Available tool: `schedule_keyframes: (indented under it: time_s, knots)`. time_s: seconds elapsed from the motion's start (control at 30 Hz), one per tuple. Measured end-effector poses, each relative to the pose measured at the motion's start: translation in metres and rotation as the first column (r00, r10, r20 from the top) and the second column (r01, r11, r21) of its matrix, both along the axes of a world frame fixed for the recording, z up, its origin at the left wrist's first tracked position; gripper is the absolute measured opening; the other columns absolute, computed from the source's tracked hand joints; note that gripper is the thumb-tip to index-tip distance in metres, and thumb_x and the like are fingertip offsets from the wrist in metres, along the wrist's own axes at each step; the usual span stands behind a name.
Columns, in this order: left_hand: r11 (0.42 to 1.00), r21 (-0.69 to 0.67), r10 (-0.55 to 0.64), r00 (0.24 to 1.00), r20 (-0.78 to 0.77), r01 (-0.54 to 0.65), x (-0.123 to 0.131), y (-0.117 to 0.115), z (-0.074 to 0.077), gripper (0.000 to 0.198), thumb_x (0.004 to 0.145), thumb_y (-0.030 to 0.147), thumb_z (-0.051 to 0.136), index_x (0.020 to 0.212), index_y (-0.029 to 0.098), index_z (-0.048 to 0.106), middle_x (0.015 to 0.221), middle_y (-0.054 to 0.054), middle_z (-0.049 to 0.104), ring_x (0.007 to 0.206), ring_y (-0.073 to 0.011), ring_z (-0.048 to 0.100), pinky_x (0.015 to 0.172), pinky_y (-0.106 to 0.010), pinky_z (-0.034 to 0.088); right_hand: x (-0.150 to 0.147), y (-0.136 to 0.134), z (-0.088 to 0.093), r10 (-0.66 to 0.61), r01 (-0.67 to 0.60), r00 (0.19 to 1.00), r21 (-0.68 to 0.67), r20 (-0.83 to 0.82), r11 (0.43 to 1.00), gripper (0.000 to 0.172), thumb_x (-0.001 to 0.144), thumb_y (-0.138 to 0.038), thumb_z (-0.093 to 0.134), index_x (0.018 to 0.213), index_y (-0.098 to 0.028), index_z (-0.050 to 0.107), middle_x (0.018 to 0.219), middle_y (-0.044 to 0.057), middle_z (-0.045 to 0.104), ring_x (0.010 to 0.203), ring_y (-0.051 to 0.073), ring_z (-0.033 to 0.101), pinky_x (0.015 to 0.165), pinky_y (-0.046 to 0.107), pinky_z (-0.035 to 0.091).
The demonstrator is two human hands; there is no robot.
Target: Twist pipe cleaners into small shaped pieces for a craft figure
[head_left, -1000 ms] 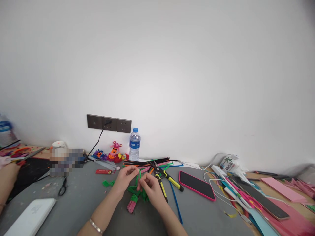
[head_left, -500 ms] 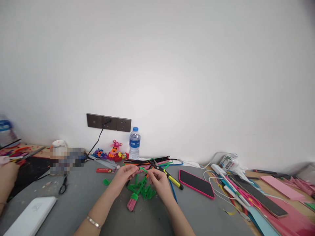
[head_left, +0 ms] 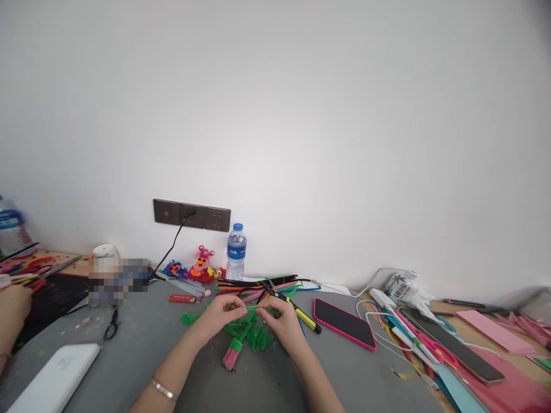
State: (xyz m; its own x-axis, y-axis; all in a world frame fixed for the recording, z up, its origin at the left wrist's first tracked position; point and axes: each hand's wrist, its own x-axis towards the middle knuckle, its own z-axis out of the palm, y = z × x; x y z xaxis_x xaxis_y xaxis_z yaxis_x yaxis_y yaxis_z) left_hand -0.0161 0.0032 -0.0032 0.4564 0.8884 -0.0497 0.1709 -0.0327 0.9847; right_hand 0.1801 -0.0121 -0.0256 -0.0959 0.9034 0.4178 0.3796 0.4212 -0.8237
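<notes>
A short green pipe cleaner stretches between the fingertips of both hands. My left hand pinches one end, and my right hand has the other. Below them on the grey table lies a bundle of green pipe cleaner pieces with a pink bundled end. Right behind my right hand rest pliers with yellow-and-black handles. Loose pipe cleaners in black, orange, pink and green lie beyond the hands, partly covered by them.
A water bottle stands by the wall beside small fuzzy figures. To the right are a pink-cased phone, white cables and pink scissors. A white device lies front left. Another person's hand is at far left.
Both hands have come slightly lower and nearer the body, with the green pipe cleaner now held level between them. The bundle on the table stays put.
</notes>
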Motion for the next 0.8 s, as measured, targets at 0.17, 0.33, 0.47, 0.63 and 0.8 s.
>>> schedule_keyframes:
  time_s: [0.17, 0.33, 0.47, 0.63, 0.8]
  knots:
    - [0.989, 0.026, -0.142, 0.982, -0.121, 0.147, 0.000, -0.005, 0.000, 0.023, 0.075, 0.038, 0.063, 0.072, 0.016, 0.061, 0.064, 0.005, 0.045, 0.061, -0.0119, 0.039, 0.056, -0.023, 0.028, 0.006, -0.001, 0.004, 0.078, -0.086, 0.990, 0.064, 0.119, 0.994, 0.008, 0.078, -0.018, 0.066, 0.076, -0.020, 0.073, 0.070, 0.003, 0.066, 0.060, 0.016, 0.056, 0.057, 0.026, 0.042]
    - [0.977, -0.001, -0.213, 0.968, -0.136, 0.214, 0.000, -0.009, 0.004, 0.018, 0.075, 0.033, 0.062, 0.068, 0.018, 0.055, 0.058, 0.007, 0.038, 0.056, -0.0109, 0.034, 0.051, -0.022, 0.025, 0.005, -0.002, 0.003, 0.099, -0.110, 0.985, 0.072, 0.140, 0.991, 0.005, 0.076, -0.017, 0.069, 0.079, -0.021, 0.071, 0.073, 0.002, 0.065, 0.067, 0.017, 0.057, 0.064, 0.027, 0.042]
    - [0.982, -0.004, -0.191, 0.978, -0.080, 0.191, -0.001, -0.008, 0.007, 0.018, 0.076, 0.030, 0.060, 0.067, 0.019, 0.050, 0.057, 0.008, 0.034, 0.054, -0.0104, 0.030, 0.050, -0.022, 0.023, 0.002, -0.005, 0.006, 0.102, -0.110, 0.987, 0.059, 0.124, 0.992, 0.006, 0.078, -0.018, 0.066, 0.074, -0.020, 0.068, 0.073, 0.002, 0.066, 0.072, 0.018, 0.059, 0.069, 0.029, 0.043]
    - [0.987, 0.074, -0.150, 0.987, 0.050, 0.146, 0.000, -0.006, 0.005, 0.021, 0.077, 0.027, 0.059, 0.063, 0.018, 0.046, 0.062, 0.006, 0.037, 0.057, -0.0102, 0.031, 0.053, -0.022, 0.023, -0.002, -0.009, 0.013, 0.115, -0.116, 0.993, -0.043, -0.006, 0.992, 0.011, 0.081, -0.023, 0.061, 0.072, -0.018, 0.063, 0.069, 0.002, 0.064, 0.067, 0.017, 0.058, 0.064, 0.027, 0.043]
    - [0.988, 0.151, -0.073, 0.977, 0.199, 0.043, 0.004, -0.004, 0.003, 0.023, 0.075, 0.026, 0.062, 0.062, 0.017, 0.045, 0.070, 0.004, 0.042, 0.061, -0.0107, 0.036, 0.055, -0.022, 0.027, -0.010, -0.011, 0.013, 0.179, -0.216, 0.960, -0.163, -0.214, 0.963, 0.023, 0.084, -0.038, 0.060, 0.072, -0.018, 0.057, 0.060, -0.001, 0.059, 0.057, 0.015, 0.055, 0.057, 0.025, 0.041]
